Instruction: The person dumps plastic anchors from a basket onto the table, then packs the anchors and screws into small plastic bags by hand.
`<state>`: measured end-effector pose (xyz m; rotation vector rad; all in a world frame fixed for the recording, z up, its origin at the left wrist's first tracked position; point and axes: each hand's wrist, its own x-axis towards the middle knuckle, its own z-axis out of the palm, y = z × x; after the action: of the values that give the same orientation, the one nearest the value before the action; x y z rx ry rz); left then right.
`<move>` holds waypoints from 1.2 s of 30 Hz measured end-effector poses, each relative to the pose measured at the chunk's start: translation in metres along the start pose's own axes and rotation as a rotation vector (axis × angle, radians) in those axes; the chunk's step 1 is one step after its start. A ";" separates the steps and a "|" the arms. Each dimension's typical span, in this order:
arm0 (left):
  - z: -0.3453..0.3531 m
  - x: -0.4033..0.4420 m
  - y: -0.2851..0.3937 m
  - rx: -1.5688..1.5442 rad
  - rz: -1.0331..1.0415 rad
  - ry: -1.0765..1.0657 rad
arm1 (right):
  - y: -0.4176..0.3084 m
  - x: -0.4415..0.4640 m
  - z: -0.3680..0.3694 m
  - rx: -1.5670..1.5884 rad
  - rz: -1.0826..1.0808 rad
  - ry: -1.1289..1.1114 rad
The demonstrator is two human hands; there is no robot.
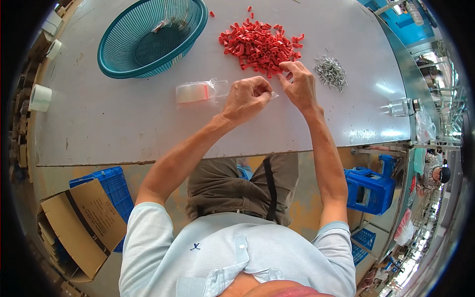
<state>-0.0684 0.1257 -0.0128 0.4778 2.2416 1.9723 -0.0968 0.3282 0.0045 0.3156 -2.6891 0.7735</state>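
Note:
My left hand (247, 99) is closed in a pinch on a small clear plastic bag (274, 95), whose corner pokes out past the fingertips. To its right, my right hand (299, 86) reaches the near edge of a heap of red plastic caps (260, 47). Its thumb and index finger are curved and apart, with the index fingertip at the caps; no cap shows clearly in its grasp. Right of that hand lies a small pile of silver screws (330, 72). A stack of clear bags with a red stripe (194, 92) rests left of my left hand.
A teal plastic basket (111, 59) stands on the grey table (123, 133) at the far left. Tape rolls (40, 98) sit along the left edge, and a glass bottle (402, 107) lies at the right edge. Below are a cardboard box (84, 227) and a blue stool (368, 190).

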 end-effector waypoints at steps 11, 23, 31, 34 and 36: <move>-0.002 0.001 0.001 0.006 0.021 0.011 | 0.009 0.013 0.009 -0.085 -0.101 -0.070; -0.007 0.005 0.000 0.115 0.143 0.244 | -0.022 -0.028 -0.015 0.521 0.382 -0.077; -0.005 0.002 0.004 0.237 0.328 0.255 | -0.033 -0.044 -0.007 0.996 0.512 -0.219; -0.003 0.002 0.002 0.281 0.440 0.243 | -0.031 -0.042 -0.010 1.010 0.569 -0.247; -0.004 0.001 0.000 0.391 0.573 0.194 | -0.032 -0.041 -0.015 1.070 0.598 -0.276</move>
<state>-0.0708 0.1226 -0.0117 1.1267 2.8798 1.8466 -0.0461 0.3148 0.0162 -0.1976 -2.3148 2.4622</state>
